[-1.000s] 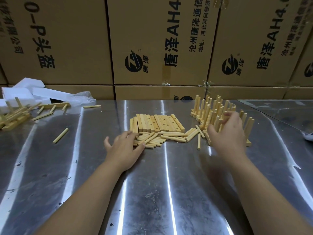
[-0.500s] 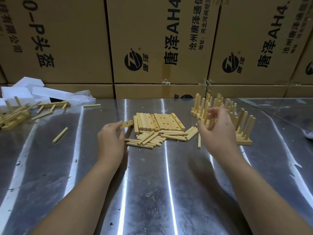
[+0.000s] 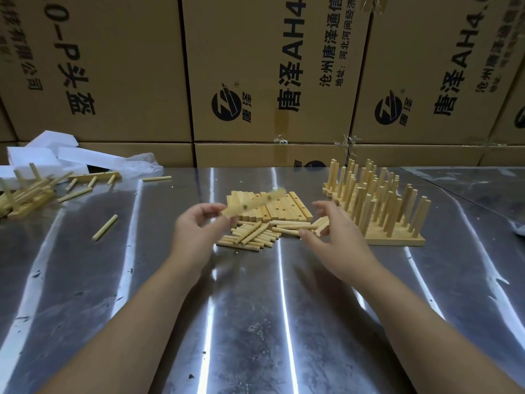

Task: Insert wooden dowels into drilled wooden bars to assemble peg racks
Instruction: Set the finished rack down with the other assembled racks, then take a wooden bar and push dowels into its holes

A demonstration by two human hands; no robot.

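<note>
My left hand [image 3: 196, 234] pinches one end of a drilled wooden bar [image 3: 255, 203], which is blurred and lifted above the row of flat drilled bars [image 3: 279, 209]. A heap of loose dowels [image 3: 252, 237] lies just in front of that row. My right hand [image 3: 332, 237] hovers over the right end of the heap with its fingers spread and curled; a dowel tip shows by its thumb, and I cannot tell whether it is gripped. Finished peg racks [image 3: 377, 206] stand upright to the right of that hand.
A metal table [image 3: 255, 308] carries everything. Stacked cardboard boxes [image 3: 270, 75] wall off the back edge. At the far left lie more assembled racks [image 3: 25, 194], stray dowels [image 3: 105, 227] and white foam pieces [image 3: 48, 155].
My left hand has picked a drilled bar off the row and raised it, swinging it rightward. My right hand has left the finished racks and come down to the dowel heap.
</note>
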